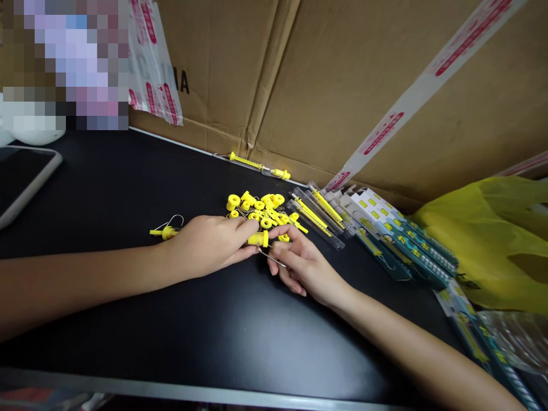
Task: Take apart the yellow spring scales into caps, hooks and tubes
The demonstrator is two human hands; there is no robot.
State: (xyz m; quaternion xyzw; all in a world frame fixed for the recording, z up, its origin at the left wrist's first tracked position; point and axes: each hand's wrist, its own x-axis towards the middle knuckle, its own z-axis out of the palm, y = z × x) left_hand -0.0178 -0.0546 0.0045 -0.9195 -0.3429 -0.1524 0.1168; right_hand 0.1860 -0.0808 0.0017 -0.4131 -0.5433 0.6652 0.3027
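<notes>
My left hand [218, 240] is wrapped round a spring scale [258, 238], whose yellow cap sticks out on the right and whose yellow end with a wire hook [173, 221] shows on the left. The palm hides its middle. At the capped end, my right hand [302, 260] has thumb and forefinger closed at a thin metal wire [274, 260]. Just beyond both hands lies a pile of yellow plastic caps [265, 208] mixed with small springs and hooks. Another spring scale [257, 164] lies against the cardboard.
Clear tubes with yellow scales [319, 211] lie right of the pile, beside printed packages [394, 234] and a yellow plastic bag [492, 240]. A large cardboard box [342, 74] walls off the back. A phone [25, 177] rests on the black table [240, 348] at left.
</notes>
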